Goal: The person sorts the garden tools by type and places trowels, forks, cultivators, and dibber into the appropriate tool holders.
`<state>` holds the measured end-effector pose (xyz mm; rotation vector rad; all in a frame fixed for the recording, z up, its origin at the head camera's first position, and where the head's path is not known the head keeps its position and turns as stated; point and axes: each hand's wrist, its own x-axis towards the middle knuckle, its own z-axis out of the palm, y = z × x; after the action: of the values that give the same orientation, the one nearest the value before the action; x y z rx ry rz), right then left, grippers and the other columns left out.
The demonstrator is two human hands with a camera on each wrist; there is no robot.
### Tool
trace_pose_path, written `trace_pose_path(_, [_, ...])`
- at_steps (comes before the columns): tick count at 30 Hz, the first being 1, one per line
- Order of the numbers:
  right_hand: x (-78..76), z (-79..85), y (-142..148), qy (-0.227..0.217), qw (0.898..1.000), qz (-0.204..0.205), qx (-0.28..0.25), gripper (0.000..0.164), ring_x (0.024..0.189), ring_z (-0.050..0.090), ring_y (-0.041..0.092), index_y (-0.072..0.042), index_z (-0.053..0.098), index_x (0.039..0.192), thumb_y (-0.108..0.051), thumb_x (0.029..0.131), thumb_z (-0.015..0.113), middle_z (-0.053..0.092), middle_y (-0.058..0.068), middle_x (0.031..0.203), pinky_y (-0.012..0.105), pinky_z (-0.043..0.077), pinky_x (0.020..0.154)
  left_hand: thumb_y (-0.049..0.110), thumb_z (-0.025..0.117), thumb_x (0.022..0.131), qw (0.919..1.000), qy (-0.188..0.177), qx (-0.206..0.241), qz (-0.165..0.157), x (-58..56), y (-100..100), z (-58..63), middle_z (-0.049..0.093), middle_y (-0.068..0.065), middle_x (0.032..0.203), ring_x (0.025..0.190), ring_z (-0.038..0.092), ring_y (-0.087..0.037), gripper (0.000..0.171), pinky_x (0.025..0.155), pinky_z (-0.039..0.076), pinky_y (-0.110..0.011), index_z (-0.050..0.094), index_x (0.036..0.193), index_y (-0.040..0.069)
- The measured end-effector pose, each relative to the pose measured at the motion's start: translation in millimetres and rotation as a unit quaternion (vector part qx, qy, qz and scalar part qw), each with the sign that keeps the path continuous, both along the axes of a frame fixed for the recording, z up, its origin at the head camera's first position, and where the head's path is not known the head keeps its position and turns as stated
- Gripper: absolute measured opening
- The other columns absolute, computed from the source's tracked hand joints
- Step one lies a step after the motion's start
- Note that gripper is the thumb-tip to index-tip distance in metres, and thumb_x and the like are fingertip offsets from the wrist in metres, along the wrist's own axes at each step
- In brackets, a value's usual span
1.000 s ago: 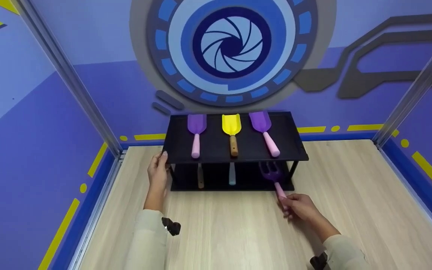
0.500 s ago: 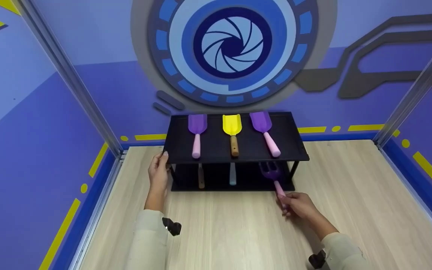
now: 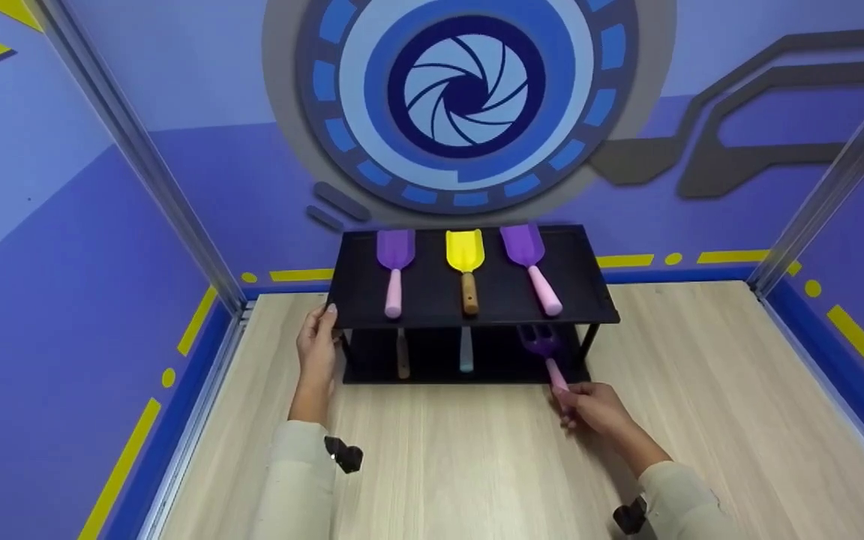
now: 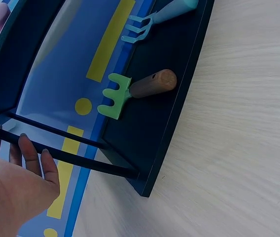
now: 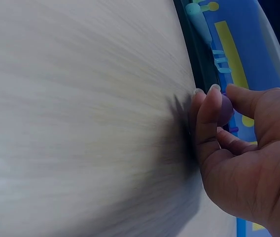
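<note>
My right hand [image 3: 595, 409] pinches the pink handle of a purple hand fork [image 3: 542, 343]. The fork's tines reach in over the right part of the lower tier of a black two-tier rack [image 3: 432, 306]. At the rack's left end, my left hand [image 3: 316, 346] grips the upper tier, thumb on top by the front corner. The left wrist view shows its fingers [image 4: 30, 154] at a thin black bar. Lying on the lower tier are a green fork [image 4: 152, 85] with a wooden handle and a light blue fork [image 4: 172, 11].
On the upper tier lie a purple scoop [image 3: 395, 251] at left, a yellow scoop [image 3: 465, 253] in the middle and a second purple scoop [image 3: 524, 246] at right. The rack stands on a wooden tabletop [image 3: 462, 465] against a printed blue wall [image 3: 199, 180].
My right hand has edged slightly forward and left, carrying the purple fork a little further into the lower tier. My left hand keeps its place on the rack.
</note>
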<state>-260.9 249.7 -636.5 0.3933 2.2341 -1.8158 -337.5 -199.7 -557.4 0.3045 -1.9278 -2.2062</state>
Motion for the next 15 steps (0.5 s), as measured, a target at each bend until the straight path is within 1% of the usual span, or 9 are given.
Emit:
trace_pose_path(5, [-1.6,1.1,-1.4,0.000,1.000,-0.002,0.007,0.040,0.063,0.068,0.015,0.014,0.066,0.118,-0.022,0.102,0.073,0.071,0.009,0.078,0.031,0.060,0.060,0.040,0.055,0.112,1.0000,-0.008,0.001,0.005,-1.3,-1.5,0.1,0.061,0.012,0.107,0.110,0.055,-0.020,0.038,0.106,0.044,-0.044,0.063,0.137,0.013])
trace_pose_path(7, [-2.5,1.0,-1.5,-0.001,1.000,-0.001,0.012,0.039,0.064,0.069,0.015,0.013,0.066,0.118,-0.021,0.102,0.072,0.071,0.010,0.079,0.031,0.060,0.061,0.038,0.055,0.112,0.9999,-0.013,0.001,0.002,1.1,-1.3,4.5,0.061,0.011,0.107,0.112,0.055,-0.022,0.039,0.106,0.044,-0.044,0.062,0.139,0.011])
trace_pose_path(10, [-3.4,0.5,-1.3,-0.007,1.000,0.000,0.016,0.037,0.066,0.070,0.016,0.012,0.066,0.117,-0.022,0.103,0.072,0.072,0.011,0.082,0.030,0.060,0.061,0.036,0.053,0.113,0.9998,-0.019,0.003,-0.005,0.9,-2.7,3.8,0.060,0.010,0.107,0.112,0.055,-0.023,0.039,0.107,0.043,-0.045,0.060,0.141,0.010])
trace_pose_path(12, [-3.8,0.4,-1.1,-0.011,1.000,0.000,0.021,0.037,0.067,0.071,0.016,0.012,0.066,0.116,-0.022,0.103,0.072,0.072,0.011,0.084,0.030,0.060,0.062,0.036,0.052,0.113,0.9998,-0.020,-0.001,-0.009,1.1,-2.9,3.1,0.060,0.010,0.109,0.111,0.055,-0.021,0.040,0.107,0.043,-0.045,0.059,0.143,0.010])
trace_pose_path(13, [-3.7,0.5,-1.2,-0.013,1.000,0.000,0.023,0.037,0.067,0.071,0.016,0.011,0.066,0.116,-0.023,0.103,0.072,0.072,0.011,0.084,0.029,0.060,0.062,0.037,0.051,0.113,0.9997,-0.021,-0.005,-0.008,-0.9,-3.6,-0.4,0.060,0.010,0.110,0.110,0.056,-0.019,0.041,0.108,0.043,-0.046,0.059,0.144,0.011])
trace_pose_path(15, [-3.8,0.3,-1.1,-0.014,1.000,-0.001,0.022,0.037,0.067,0.070,0.016,0.011,0.066,0.116,-0.023,0.103,0.072,0.072,0.010,0.083,0.029,0.059,0.061,0.039,0.052,0.113,0.9997,-0.020,-0.008,-0.007,-2.9,-4.2,-3.4,0.061,0.010,0.113,0.109,0.056,-0.015,0.043,0.108,0.043,-0.045,0.058,0.146,0.013])
